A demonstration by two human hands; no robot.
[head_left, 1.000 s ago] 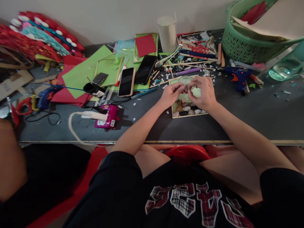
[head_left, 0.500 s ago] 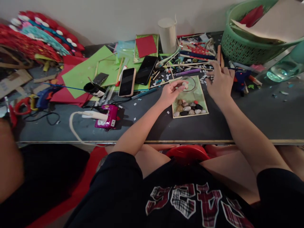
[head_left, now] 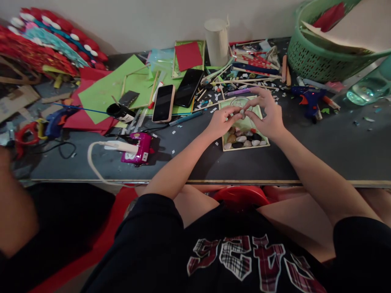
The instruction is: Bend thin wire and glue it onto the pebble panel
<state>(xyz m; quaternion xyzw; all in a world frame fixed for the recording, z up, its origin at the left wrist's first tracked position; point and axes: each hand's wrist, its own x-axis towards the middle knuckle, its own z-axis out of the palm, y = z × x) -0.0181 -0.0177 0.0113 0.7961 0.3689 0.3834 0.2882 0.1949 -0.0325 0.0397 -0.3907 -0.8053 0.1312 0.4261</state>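
Above the shallow framed tray (head_left: 246,148), my left hand (head_left: 224,121) pinches a small pale pebble (head_left: 242,114) between thumb and fingers. My right hand (head_left: 269,116) meets it from the other side, its thumb and index fingertip closed at the pebble and its other fingers raised. Brown, black, white and grey stones (head_left: 241,139) fill the tray's near part. Behind my fingertips a clear round ring (head_left: 236,100) lies in the far part, partly hidden by the hands.
A blue glue gun (head_left: 310,95) lies right of my right hand. Further right stand a green basket (head_left: 317,59) and a water container (head_left: 365,91). Two phones (head_left: 163,103), a purple power adapter (head_left: 137,149) and green paper (head_left: 100,95) lie leftward. A co-worker's arm (head_left: 15,203) shows at far left.
My right hand has moved left from beside the glue gun to the pebble, its fingertips now meeting my left hand's. My left hand has barely moved and still holds the pebble.
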